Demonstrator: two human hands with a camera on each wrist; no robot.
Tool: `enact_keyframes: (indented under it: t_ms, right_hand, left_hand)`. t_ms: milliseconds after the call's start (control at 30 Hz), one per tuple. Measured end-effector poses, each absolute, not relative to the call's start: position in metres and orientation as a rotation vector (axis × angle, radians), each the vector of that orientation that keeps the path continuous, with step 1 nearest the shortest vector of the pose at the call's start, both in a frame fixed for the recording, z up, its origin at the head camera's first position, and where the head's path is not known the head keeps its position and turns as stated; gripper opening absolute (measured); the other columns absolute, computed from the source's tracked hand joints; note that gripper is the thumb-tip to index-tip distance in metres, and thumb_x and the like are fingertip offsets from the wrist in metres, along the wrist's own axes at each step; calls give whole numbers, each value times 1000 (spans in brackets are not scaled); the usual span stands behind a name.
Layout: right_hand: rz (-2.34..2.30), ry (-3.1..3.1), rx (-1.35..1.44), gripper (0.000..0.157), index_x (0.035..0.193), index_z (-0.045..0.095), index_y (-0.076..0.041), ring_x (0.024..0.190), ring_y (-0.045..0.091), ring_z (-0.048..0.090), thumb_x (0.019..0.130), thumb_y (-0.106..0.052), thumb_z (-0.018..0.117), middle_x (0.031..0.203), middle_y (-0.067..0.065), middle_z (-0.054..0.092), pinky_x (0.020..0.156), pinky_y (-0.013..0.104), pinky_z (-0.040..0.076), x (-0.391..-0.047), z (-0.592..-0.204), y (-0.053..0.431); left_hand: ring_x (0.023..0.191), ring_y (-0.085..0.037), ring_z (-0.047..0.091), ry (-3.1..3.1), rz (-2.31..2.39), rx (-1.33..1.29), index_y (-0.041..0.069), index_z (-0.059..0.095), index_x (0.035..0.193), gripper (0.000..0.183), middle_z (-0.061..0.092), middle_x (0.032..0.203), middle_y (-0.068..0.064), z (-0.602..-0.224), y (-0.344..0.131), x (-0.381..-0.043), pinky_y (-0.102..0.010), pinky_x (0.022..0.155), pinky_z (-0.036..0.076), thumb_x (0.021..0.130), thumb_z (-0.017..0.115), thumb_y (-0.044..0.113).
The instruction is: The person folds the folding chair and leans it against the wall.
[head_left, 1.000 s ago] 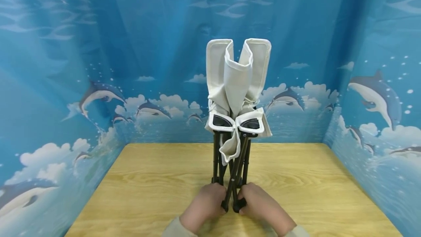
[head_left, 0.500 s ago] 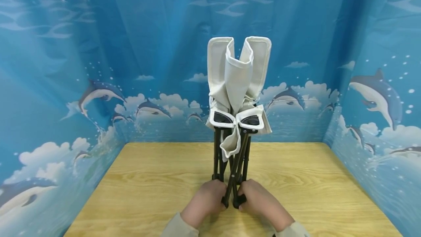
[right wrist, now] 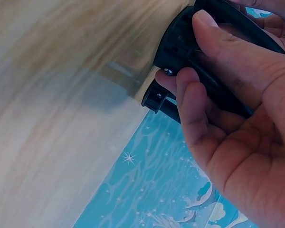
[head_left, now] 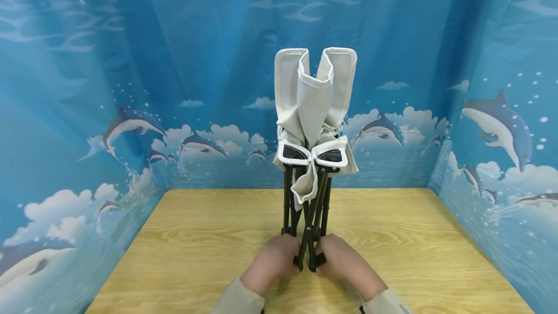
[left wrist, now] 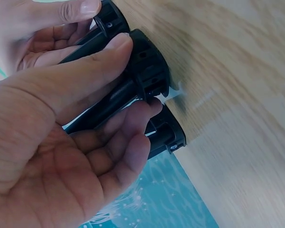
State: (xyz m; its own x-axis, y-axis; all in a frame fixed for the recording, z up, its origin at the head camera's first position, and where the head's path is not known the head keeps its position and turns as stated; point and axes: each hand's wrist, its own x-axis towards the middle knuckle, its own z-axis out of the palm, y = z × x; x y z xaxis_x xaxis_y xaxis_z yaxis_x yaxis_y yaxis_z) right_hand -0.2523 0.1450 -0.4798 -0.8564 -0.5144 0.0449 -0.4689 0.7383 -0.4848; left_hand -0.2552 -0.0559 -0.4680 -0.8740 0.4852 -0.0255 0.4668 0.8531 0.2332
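A folded camping chair stands upright in the middle, its white fabric bunched at the top. Its black legs are drawn close together and cross low down. My left hand grips the foot of a front leg on the left side. Opposite it, my right hand holds the other front foot. Thumb and fingers curl about a black plastic foot in the left wrist view. In the right wrist view, the right thumb and fingers pinch another black foot. The rear feet are partly hidden behind the hands.
The chair stands over a wood-grain table. A blue curtain printed with dolphins and clouds encloses the table's back and both sides.
Both hands and the chair have shifted slightly up in the head view, the feet with them. The grip on the two feet and the chair's folded shape look the same.
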Motion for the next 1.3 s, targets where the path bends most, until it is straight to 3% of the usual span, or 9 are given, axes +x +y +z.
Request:
enact_keyframes:
  t_ms: [933, 1300]
  right_hand:
    - [-691, 2889, -771, 16, 75, 80, -12, 76, 10, 63, 69, -8, 95, 83, -2, 72, 72, 34, 56, -269, -483, 145]
    - [-755, 2874, -757, 18, 72, 76, -9, 69, 11, 56, 68, -3, 93, 80, -1, 70, 64, 33, 49, -271, -479, 144]
  left_hand:
    - [61, -8, 53, 2964, 366, 726, 14, 63, 73, 34, 63, 72, 5, -468, -52, -269, -27, 60, 51, 71, 96, 11]
    - [60, -9, 53, 2974, 325, 702, 15, 63, 74, 34, 61, 71, 5, -472, -49, -275, -28, 58, 49, 74, 96, 16]
